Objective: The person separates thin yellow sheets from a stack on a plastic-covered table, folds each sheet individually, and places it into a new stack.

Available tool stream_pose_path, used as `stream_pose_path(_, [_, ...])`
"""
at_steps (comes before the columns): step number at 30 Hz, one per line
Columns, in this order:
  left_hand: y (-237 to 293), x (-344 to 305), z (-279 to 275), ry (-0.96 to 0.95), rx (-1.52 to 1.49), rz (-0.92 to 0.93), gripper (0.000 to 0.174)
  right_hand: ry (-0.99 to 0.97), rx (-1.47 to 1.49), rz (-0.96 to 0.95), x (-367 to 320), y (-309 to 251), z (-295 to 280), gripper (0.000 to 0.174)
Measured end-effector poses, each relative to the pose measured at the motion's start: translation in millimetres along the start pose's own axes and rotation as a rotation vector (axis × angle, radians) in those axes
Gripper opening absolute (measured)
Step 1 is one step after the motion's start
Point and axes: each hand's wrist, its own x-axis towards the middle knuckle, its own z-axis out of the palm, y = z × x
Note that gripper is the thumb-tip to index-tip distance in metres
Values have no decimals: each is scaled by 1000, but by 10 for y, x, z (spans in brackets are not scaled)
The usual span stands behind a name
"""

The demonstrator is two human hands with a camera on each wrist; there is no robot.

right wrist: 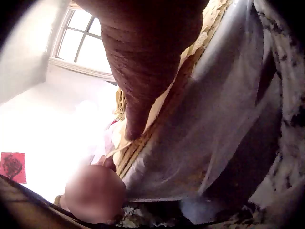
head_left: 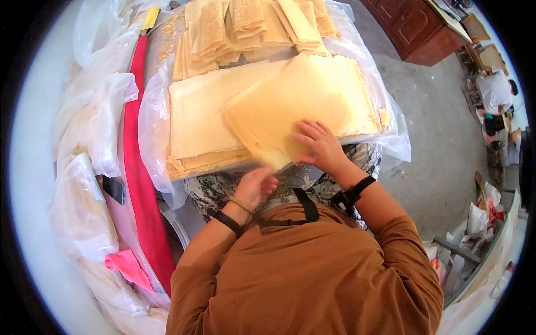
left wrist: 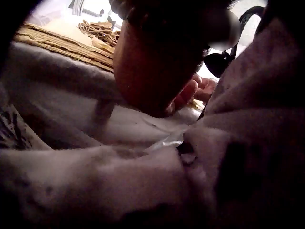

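Observation:
A thin yellow sheet (head_left: 290, 106) lies askew on a broad stack of similar sheets (head_left: 195, 111), its near corner past the stack's front edge. At that corner, the left hand (head_left: 257, 187) has curled fingers and seems to pinch the sheet; blur softens the contact. The right hand (head_left: 321, 148) rests on the sheet's near edge, fingers spread, thumb low. In the right wrist view, the sheet's edge (right wrist: 119, 149) runs between the right hand (right wrist: 143, 62) and the blurred left hand (right wrist: 95, 193). The left wrist view shows the left hand (left wrist: 152, 67) dark, its fingertips partly hidden.
Folded yellow sheets (head_left: 245, 22) are piled behind the stack. Clear plastic (head_left: 153, 123) hangs around it. To the left lie a red strip (head_left: 137, 151), a phone (head_left: 113, 188) and a pink cloth (head_left: 128, 269). A wooden cabinet (head_left: 413, 28) and a seated person (head_left: 496, 92) are at right.

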Motion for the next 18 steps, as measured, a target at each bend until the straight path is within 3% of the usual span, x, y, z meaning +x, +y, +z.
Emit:
stream_pose_path(6, [21,6,-80,14,-116,19,24,-91,-21,-46,-42,-22,-174,77])
stream_pose_path(18, [-42,-21,39,5,6,-25,23,-16,85,-23,3,-57,-49,75])
